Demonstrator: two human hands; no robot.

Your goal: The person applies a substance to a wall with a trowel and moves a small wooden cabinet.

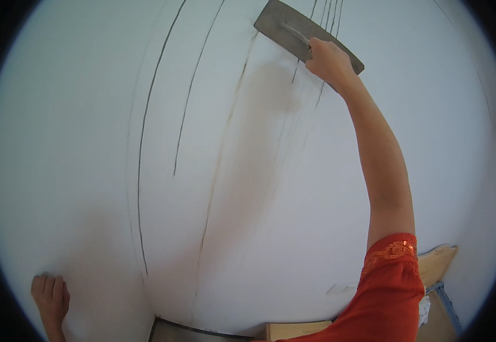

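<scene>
The right hand (330,61) is wrapped round the handle (295,32) of a broad grey trowel (285,39), near the top of the visible part of the white wall (316,188). The left hand (51,296) is well apart, low towards the wall's left side, with its fingers curled in and nothing seen in them; whether it touches the wall is unclear. The trowel therefore lies up and to the right of the left hand, and the right is plainly the nearer.

The blade's long axis slopes from upper left to lower right, crossing a cluster of thin dark lines that show beyond both long edges. That crossing angle is probably what any stroke turns on. Its upper-left end meets a brownish streak (220,151).

Farther left, a long dark line (141,137) curves down towards the wall's lower edge. Wooden boards (437,265) stand by the lower-right corner, behind the red sleeve (390,290).
</scene>
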